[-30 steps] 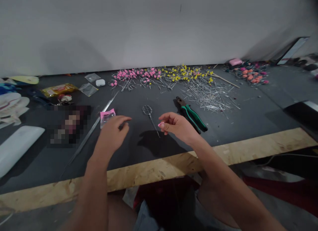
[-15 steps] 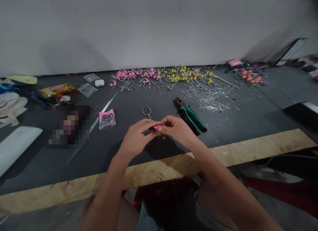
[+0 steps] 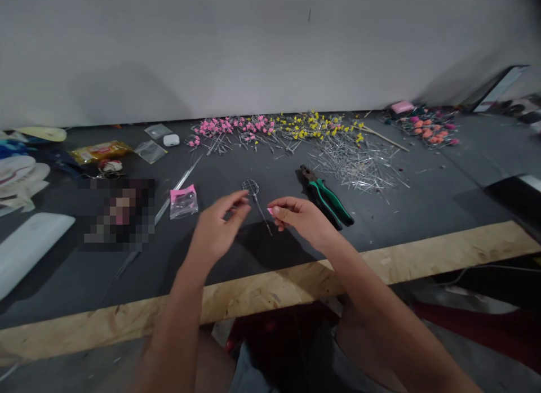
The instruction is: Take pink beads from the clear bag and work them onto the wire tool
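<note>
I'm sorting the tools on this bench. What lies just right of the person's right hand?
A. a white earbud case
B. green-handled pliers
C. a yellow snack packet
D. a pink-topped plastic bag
B: the pliers with green handles lie on the dark mat right beside the right hand; the bag, the case and the packet all lie to the left.

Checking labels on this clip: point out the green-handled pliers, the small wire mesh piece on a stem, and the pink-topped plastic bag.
green-handled pliers (image 3: 328,199), head view, on the green grips.
wire mesh piece (image 3: 250,186), head view, on the round mesh head.
pink-topped plastic bag (image 3: 183,202), head view, on the clear pouch below the pink strip.
</note>
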Tool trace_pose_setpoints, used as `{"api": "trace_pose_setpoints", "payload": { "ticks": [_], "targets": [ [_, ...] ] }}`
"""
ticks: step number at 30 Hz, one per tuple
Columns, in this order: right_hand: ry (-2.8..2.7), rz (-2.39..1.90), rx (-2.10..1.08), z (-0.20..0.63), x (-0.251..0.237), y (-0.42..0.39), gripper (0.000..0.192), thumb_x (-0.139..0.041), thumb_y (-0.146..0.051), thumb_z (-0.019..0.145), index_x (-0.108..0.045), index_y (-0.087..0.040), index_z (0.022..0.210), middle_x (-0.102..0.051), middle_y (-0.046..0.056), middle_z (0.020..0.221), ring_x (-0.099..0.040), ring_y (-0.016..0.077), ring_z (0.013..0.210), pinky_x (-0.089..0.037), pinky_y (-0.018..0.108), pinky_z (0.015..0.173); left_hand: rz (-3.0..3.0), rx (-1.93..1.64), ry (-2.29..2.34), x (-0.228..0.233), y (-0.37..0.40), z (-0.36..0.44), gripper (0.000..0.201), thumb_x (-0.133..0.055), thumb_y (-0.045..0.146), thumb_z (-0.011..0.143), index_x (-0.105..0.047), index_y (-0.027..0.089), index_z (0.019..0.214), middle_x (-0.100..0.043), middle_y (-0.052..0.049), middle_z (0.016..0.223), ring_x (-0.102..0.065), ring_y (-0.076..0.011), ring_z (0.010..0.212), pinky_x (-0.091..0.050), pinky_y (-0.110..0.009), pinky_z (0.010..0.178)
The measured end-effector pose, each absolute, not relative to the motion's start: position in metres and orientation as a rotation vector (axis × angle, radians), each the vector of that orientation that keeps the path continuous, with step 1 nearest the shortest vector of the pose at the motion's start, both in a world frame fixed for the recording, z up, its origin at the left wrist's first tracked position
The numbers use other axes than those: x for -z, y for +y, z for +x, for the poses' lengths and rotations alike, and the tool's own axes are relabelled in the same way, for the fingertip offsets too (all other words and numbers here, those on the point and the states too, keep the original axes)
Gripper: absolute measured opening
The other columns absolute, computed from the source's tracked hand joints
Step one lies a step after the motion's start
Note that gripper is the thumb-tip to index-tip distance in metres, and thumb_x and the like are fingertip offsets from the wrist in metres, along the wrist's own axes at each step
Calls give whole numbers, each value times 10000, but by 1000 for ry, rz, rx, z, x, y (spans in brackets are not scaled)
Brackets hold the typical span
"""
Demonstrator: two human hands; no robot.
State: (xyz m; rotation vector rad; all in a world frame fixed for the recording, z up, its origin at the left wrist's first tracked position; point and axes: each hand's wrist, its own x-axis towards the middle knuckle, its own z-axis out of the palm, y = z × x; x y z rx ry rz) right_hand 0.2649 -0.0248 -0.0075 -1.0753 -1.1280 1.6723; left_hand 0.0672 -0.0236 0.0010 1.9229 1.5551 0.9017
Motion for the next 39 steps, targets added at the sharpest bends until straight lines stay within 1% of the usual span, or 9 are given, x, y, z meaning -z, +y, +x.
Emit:
{"api": "trace_pose_setpoints", "payload": {
  "ticks": [6,11,16,19,23,28,31,36,39],
  "targets": [
    [-1201,-1109,-1628,267,7,-25,185,-653,-317,755,-655,-173,870,-560,-26,689,-496,78,601,-429,239,592,1972,-661,2320,6,8,-9,392,-501,343,840,-600,86,1119,-627,-172,1135,-543,-332,1114,-394,-486,957],
    [-1263,-1124,-1624,266,4,-27,190,-644,-326,766,-645,-179,885,-573,-22,732,-495,73,600,-430,241,603,2123,-360,2272,30,18,-27,480,-372,295,888,-458,45,1288,-406,-207,1406,-346,-360,1305,-285,-510,1047],
    [-1281,-1175,-1624,266,-3,-29,162,-631,-293,772,-641,-175,882,-581,-18,747,-498,74,608,-435,242,614,2151,-306,2265,42,16,-7,574,-288,402,908,-342,100,1393,-327,-180,1467,-235,-355,1364,-181,-535,1083],
    [-1287,-1184,-1620,266,-6,-28,152,-627,-289,771,-640,-180,877,-581,-18,751,-497,77,610,-435,246,617,2132,-411,2364,32,14,-6,540,-318,403,890,-452,114,1326,-427,-182,1392,-314,-344,1319,-253,-496,1051],
    [-1282,-1171,-1618,267,-4,-28,156,-629,-304,771,-638,-187,873,-575,-16,754,-499,83,628,-437,250,625,2077,-496,2368,17,7,-21,430,-428,423,823,-647,134,1055,-609,-171,1117,-494,-312,1140,-340,-464,980],
    [-1293,-1127,-1617,268,1,-28,204,-591,-357,801,-634,-187,907,-542,-22,705,-494,87,613,-426,251,607,2031,-349,2147,19,-4,-40,405,-500,410,760,-653,130,1010,-649,-130,1018,-582,-266,950,-438,-366,845],
    [-1260,-1114,-1672,266,-2,-29,188,-577,-358,809,-609,-177,848,-531,-26,666,-491,83,579,-406,242,563,2010,-358,2185,23,-4,-43,355,-445,370,801,-660,150,979,-651,-116,1024,-584,-255,947,-434,-358,844],
    [-1043,-1096,-1768,261,-7,-28,49,-547,-222,771,-536,-179,792,-614,27,803,-575,119,663,-417,248,539,2021,-402,2203,13,-6,-32,307,-462,366,822,-666,162,926,-668,-102,991,-575,-254,966,-410,-355,865],
    [-1045,-1062,-1730,261,-7,-28,82,-466,-177,775,-547,-182,785,-528,-17,663,-490,97,564,-402,252,538,1824,-530,2154,-5,-18,-13,341,-510,439,810,-657,190,989,-676,-59,951,-596,-211,829,-431,-304,745]
  ]
}}
